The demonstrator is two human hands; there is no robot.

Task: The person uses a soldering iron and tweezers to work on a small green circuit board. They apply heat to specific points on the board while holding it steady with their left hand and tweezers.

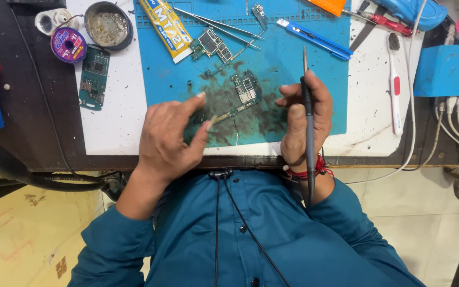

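Blue mat (pixel 314 79) covering desk; left hand (pixel 168 141) pinching thin, fragile circuit board (pixel 243 95) by its edge, right hand (pixel 306 119) gripping soldering iron (pixel 308 133).

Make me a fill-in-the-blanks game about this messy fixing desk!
1. The thin dark tool is held in the ____ hand.
2. The circuit board between the two hands lies on a ____ mat.
3. The tube next to the tweezers is ____.
4. The toothbrush beside the mat is mostly ____.

Missing words: right, blue, yellow, white.
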